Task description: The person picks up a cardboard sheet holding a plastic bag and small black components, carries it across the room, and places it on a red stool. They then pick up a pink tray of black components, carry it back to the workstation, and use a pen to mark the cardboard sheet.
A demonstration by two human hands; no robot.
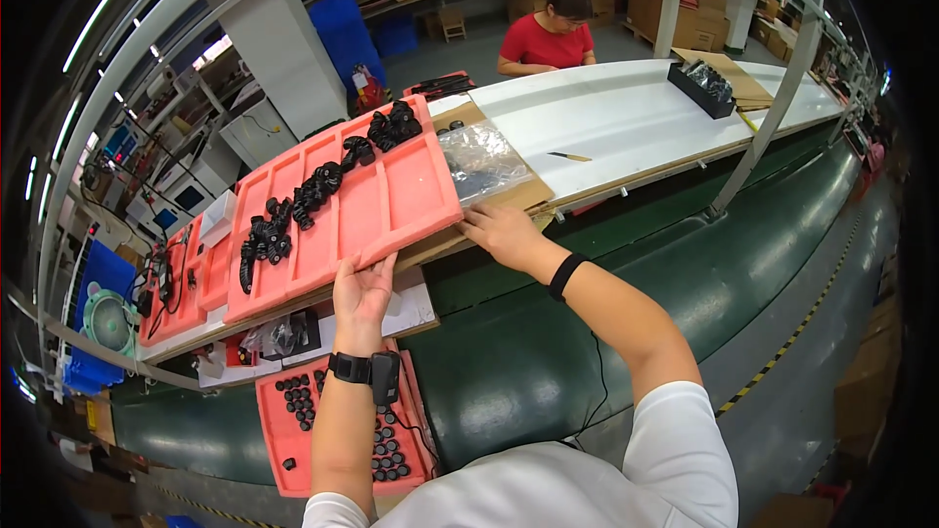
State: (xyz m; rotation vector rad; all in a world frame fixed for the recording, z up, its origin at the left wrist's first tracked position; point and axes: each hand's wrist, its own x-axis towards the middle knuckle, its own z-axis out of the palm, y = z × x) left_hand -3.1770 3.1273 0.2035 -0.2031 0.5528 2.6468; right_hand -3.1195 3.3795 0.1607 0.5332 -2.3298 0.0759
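A large pink foam tray point(396, 198) with long compartments lies tilted over the bench's near edge. Clusters of small black round parts point(318, 186) sit in several of its compartments. My left hand point(364, 295), palm up, grips the tray's near edge, with its fingertips partly hidden beneath. At the tray's near right corner, my right hand point(501, 235) has its fingers bent against the edge; the thumb's grip is partly hidden. Just beyond that hand, a clear plastic bag point(479, 158) lies on brown cardboard point(528, 194).
A second pink tray point(277, 430) with black round caps sits low by my left forearm. The white bench point(626, 117) bears a knife point(569, 156) and a black bin point(702, 90) of bagged parts. A metal post point(773, 117) rises at right. Across the bench is a person in red point(548, 39).
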